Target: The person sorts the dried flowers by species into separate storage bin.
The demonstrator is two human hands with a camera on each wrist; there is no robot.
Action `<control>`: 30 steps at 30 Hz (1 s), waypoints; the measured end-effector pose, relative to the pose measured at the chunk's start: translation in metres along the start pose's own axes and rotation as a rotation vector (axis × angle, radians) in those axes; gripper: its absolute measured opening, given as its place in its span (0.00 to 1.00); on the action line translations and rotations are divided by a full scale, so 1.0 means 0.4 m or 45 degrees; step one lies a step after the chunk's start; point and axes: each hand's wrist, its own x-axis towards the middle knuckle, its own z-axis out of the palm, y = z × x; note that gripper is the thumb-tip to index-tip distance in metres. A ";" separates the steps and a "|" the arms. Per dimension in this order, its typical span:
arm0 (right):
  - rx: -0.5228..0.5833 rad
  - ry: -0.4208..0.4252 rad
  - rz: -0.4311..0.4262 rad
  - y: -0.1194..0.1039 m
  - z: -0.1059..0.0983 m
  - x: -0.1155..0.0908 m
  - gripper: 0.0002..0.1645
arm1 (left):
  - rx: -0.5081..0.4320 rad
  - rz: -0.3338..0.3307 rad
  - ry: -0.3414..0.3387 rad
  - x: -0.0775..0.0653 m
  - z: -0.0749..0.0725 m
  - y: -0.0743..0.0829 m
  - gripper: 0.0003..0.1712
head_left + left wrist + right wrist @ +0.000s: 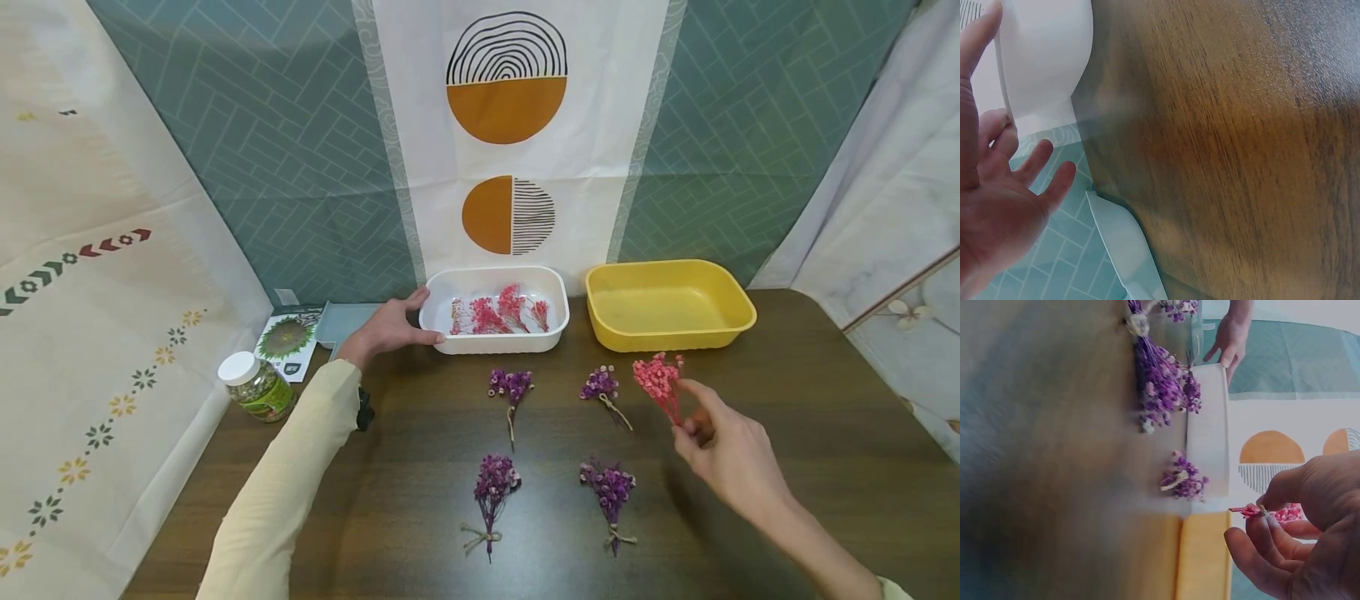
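At the table's back, my left hand (pixel 390 329) grips the left end of a white plastic tub (pixel 501 344), thumb at the front corner and fingers at the rear. Several pink dried-flower sprigs (pixel 487 317) lie inside that tub. Between thumb and fingertips, my right hand (pixel 731 446) pinches a small bunch of pink dried flowers (pixel 658 379) above the table's right side, blossoms pointing up and left. Its tied stem shows in the right wrist view. Several purple dried-flower bunches (pixel 495 483) lie in two rows on the table, apart from both hands.
Right of the white tub stands a yellow tub (pixel 667 340) with nothing in it. A lidded jar (pixel 258 387), a sunflower packet (pixel 288 343) and a pale blue tray (pixel 347 321) sit at the left. Cloth (pixel 315 167) hangs behind the table.
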 end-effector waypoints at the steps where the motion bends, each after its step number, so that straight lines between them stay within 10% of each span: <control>1: 0.000 -0.002 -0.005 -0.002 -0.001 0.008 0.42 | 0.001 0.001 0.000 0.000 0.000 0.000 0.63; 30: 0.041 -0.214 -0.203 -0.043 0.058 0.262 0.36 | -0.005 0.016 0.009 -0.005 -0.002 0.004 0.63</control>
